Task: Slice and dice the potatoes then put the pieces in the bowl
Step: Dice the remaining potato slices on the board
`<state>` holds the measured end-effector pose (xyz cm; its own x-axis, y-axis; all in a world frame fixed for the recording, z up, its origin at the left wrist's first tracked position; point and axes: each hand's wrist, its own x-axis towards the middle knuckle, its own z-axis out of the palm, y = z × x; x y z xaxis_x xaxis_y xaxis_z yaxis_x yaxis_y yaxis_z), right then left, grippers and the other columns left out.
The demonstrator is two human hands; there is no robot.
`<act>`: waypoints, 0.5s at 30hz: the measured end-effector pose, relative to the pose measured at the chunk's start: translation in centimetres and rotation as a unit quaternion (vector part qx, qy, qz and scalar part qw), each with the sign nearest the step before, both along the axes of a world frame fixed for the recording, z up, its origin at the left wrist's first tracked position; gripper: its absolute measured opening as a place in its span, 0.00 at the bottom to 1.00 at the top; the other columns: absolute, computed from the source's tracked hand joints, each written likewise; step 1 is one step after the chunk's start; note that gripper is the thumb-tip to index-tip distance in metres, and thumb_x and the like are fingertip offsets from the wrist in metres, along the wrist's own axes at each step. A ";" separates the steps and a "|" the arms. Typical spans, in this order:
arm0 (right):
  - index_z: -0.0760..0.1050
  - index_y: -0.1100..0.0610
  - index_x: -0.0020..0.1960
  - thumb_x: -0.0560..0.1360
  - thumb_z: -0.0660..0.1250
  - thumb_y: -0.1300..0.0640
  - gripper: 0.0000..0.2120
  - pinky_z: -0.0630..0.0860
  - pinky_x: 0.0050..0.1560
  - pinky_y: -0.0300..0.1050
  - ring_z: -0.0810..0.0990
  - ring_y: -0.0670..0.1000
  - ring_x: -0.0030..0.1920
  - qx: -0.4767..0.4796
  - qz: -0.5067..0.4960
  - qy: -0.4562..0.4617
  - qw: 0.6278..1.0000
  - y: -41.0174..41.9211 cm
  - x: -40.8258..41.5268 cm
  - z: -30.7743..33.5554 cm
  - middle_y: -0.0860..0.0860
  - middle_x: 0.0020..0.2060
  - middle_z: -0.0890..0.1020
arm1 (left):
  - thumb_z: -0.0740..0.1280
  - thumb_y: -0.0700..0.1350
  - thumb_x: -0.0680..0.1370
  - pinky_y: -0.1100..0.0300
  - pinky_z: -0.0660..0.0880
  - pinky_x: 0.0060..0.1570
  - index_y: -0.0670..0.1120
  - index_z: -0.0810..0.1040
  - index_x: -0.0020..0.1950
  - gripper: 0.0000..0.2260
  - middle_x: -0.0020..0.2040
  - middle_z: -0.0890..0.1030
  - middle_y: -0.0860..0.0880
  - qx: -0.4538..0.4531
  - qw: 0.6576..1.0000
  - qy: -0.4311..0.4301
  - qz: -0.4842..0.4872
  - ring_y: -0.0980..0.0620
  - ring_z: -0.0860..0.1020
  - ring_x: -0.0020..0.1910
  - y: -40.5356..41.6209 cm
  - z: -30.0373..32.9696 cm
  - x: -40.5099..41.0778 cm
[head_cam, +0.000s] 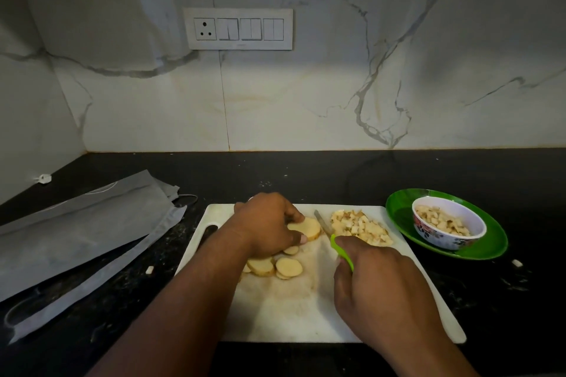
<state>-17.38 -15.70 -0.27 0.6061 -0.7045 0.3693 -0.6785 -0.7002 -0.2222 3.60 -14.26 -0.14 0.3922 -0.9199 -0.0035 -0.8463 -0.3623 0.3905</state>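
No text, label, brand, number or sign can be read anywhere in the view. The white switch panel point(238, 29) on the far marble wall carries a faint mark along its lower edge, too small and blurred to make out. The bowl point(448, 222) at the right of the bench has a printed flower pattern on its outer wall, but no lettering. The grey sheets point(82, 232) lying at the left of the bench show only thin curved lines, with no words that can be told.
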 end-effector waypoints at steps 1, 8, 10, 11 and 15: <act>0.69 0.43 0.72 0.80 0.56 0.45 0.21 0.75 0.51 0.39 0.80 0.45 0.52 0.000 0.003 0.004 1.000 -0.1 0.1 0.1 0.42 0.54 0.83 | 0.76 0.58 0.76 0.41 0.71 0.71 0.57 0.82 0.68 0.21 0.67 0.80 0.59 -0.001 1.000 0.006 0.001 0.54 0.77 0.66 -0.2 -0.1 0.1; 0.70 0.44 0.72 0.80 0.56 0.46 0.21 0.74 0.50 0.38 0.80 0.44 0.53 -0.004 0.004 0.025 1.000 -0.4 0.6 0.8 0.43 0.56 0.82 | 0.78 0.56 0.74 0.41 0.72 0.70 0.55 0.83 0.65 0.20 0.66 0.81 0.58 -0.006 0.999 0.031 0.015 0.53 0.78 0.64 -0.7 -0.6 0.1; 0.70 0.44 0.72 0.80 0.56 0.46 0.20 0.74 0.51 0.39 0.80 0.45 0.54 0.000 0.007 0.039 0.999 -0.2 0.7 1.0 0.44 0.56 0.82 | 0.78 0.56 0.74 0.42 0.73 0.69 0.55 0.83 0.66 0.20 0.65 0.82 0.58 -0.012 0.999 0.036 0.026 0.53 0.78 0.63 -0.8 -0.7 -0.2; 0.69 0.44 0.72 0.80 0.56 0.47 0.20 0.74 0.51 0.39 0.79 0.45 0.54 0.004 0.011 0.045 0.999 0.0 0.5 1.1 0.44 0.56 0.81 | 0.78 0.56 0.74 0.43 0.74 0.68 0.55 0.83 0.66 0.20 0.65 0.82 0.57 -0.014 0.999 0.039 0.034 0.53 0.79 0.63 -0.9 -0.7 -0.3; 0.67 0.42 0.70 0.80 0.55 0.45 0.19 0.74 0.53 0.41 0.79 0.47 0.55 0.014 0.022 0.076 0.997 1.9 -1.7 2.2 0.45 0.56 0.80 | 0.77 0.57 0.75 0.42 0.73 0.68 0.56 0.83 0.66 0.20 0.65 0.81 0.57 -0.006 0.999 0.026 0.048 0.52 0.78 0.64 -0.9 -0.6 -0.8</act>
